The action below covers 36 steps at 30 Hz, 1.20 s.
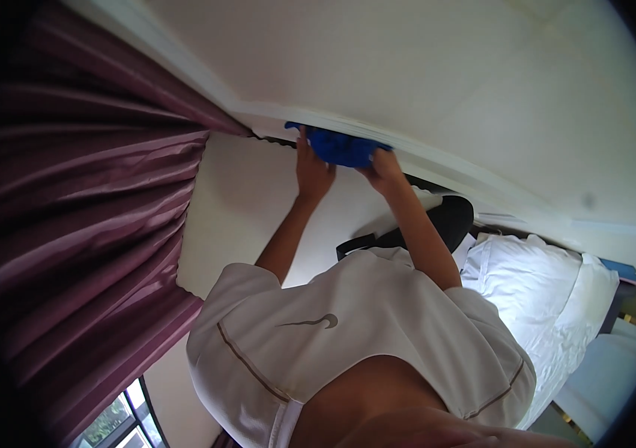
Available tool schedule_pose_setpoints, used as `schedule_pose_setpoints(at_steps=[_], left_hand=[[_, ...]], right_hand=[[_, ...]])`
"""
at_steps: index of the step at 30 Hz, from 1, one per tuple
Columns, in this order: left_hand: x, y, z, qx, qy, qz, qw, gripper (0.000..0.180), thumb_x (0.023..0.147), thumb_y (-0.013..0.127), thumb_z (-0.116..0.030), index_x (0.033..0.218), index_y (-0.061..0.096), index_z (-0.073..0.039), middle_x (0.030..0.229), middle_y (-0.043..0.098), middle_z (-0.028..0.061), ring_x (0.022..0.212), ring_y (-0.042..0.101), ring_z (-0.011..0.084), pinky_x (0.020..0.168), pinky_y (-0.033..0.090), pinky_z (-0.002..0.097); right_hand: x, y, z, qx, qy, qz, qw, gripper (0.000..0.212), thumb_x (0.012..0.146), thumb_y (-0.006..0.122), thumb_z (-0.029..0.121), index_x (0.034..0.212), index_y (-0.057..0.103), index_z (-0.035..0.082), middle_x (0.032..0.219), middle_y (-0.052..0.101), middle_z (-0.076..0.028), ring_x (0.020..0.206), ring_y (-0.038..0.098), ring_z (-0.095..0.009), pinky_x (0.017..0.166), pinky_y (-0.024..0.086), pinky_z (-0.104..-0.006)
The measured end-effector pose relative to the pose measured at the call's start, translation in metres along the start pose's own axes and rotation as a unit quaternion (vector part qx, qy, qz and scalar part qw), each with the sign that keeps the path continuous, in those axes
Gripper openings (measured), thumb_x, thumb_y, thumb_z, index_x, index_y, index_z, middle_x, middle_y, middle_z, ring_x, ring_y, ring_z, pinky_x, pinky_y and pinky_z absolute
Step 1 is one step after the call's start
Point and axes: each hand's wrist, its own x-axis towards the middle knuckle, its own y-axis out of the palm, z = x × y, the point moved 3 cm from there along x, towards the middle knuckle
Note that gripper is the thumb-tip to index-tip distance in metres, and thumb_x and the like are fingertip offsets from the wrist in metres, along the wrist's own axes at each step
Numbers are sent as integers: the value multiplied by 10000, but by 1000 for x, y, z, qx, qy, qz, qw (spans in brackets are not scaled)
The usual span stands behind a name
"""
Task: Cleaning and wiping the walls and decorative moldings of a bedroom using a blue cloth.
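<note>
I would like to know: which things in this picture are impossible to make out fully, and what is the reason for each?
All in the head view:
Some fingers of the left hand and right hand: lost behind or against the blue cloth.
Black object: partly covered by the right forearm; kind unclear.
Window: partly covered by the purple curtain, cut off by the lower edge.

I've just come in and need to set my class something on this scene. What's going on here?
A person in a pale short-sleeved top has both arms stretched forward, the left hand and right hand on a blue cloth near a white wall. Their fingers are partly hidden, so the grip is unclear. A purple curtain hangs at the left; white bedding lies at the right.
</note>
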Motion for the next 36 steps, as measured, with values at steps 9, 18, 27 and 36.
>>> schedule_pose_setpoints(at_steps=[9,18,27,36], left_hand=[[12,-33,165,13,-72,-33,997,546,817,631,-51,1306,422,70,1395,325,359,1370,201,509,1114,258,529],[-11,20,168,-376,-339,5,863,469,948,526,-118,1363,373,38,1393,411,225,1315,389,300,1090,294,369],[-1,89,162,-491,-508,-113,699,473,948,477,-129,1355,293,28,1225,532,141,1113,521,204,983,414,354],[29,74,172,-450,-480,-268,704,448,881,407,-19,1310,313,67,1326,430,234,1109,546,321,910,495,410]], right_hand=[[86,73,-87,4,127,-112,986,260,926,566,266,1174,516,204,1102,608,-5,999,605,-174,802,533,-352],[102,56,-128,142,123,-261,947,252,951,491,243,1200,508,210,1187,563,-18,1031,586,-209,807,559,-431],[117,2,-130,275,-5,-129,953,231,964,420,46,1185,488,47,1220,505,-128,1118,525,-297,966,523,-478],[156,-2,-144,-171,-177,34,969,179,910,482,-66,1085,494,-28,1121,520,-178,1082,541,-315,943,548,-443]])
